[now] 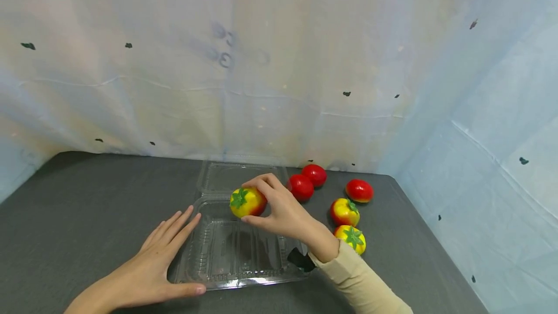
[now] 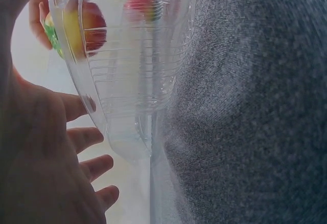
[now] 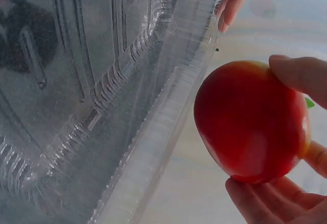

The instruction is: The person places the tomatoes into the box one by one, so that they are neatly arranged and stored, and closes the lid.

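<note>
A red-and-yellow fruit (image 1: 244, 202) with a green leafy top is pinched between the thumb and fingers of my right hand (image 1: 283, 211). The hand holds it above the back of a clear plastic clamshell container (image 1: 237, 283), whose lid (image 1: 220, 178) lies folded back behind it. In the right wrist view, the fruit's smooth red side (image 3: 250, 124) faces the camera. My left hand (image 1: 150, 263) is at the container's left side with fingers spread; in the left wrist view, a fingertip (image 2: 88, 103) meets the clear rim (image 2: 76, 75). The container's base holds no fruit.
To the container's right lie several similar fruits on the dark cloth: two red ones touching (image 1: 301, 187), another red one (image 1: 359, 191), and two showing green tops (image 1: 345, 212), one partly behind the right forearm. Whitish plastic sheeting (image 1: 279, 86) hangs behind and at the sides.
</note>
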Available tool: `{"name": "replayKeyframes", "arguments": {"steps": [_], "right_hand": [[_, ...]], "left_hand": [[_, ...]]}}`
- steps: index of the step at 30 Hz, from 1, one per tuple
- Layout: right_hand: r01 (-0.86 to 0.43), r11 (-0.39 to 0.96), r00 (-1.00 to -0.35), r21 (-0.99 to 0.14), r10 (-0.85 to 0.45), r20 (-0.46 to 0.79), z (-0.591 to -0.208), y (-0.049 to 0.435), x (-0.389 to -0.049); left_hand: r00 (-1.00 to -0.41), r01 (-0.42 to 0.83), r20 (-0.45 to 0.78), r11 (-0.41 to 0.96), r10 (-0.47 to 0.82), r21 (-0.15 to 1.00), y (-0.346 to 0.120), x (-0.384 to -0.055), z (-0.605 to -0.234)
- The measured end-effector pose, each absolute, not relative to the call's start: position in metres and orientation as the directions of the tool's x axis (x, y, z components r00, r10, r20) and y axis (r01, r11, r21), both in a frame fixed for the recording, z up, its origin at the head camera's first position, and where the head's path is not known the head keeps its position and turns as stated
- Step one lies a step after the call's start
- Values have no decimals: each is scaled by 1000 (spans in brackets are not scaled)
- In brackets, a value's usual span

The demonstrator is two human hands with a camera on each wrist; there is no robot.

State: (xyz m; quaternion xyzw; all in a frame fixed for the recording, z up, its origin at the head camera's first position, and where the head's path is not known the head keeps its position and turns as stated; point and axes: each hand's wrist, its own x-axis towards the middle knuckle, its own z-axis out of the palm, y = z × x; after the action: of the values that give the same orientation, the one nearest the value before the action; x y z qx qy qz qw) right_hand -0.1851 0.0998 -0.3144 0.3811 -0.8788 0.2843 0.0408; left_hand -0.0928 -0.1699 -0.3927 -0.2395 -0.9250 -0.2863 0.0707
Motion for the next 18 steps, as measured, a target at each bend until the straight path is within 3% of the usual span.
{"name": "replayKeyframes", "arguments": {"steps": [18], "right_hand": [[-713, 548, -670, -436, -716, 195, -323, 86, -189]], "left_hand": [[-883, 468, 242, 705, 402, 533, -170, -95, -393]]}}
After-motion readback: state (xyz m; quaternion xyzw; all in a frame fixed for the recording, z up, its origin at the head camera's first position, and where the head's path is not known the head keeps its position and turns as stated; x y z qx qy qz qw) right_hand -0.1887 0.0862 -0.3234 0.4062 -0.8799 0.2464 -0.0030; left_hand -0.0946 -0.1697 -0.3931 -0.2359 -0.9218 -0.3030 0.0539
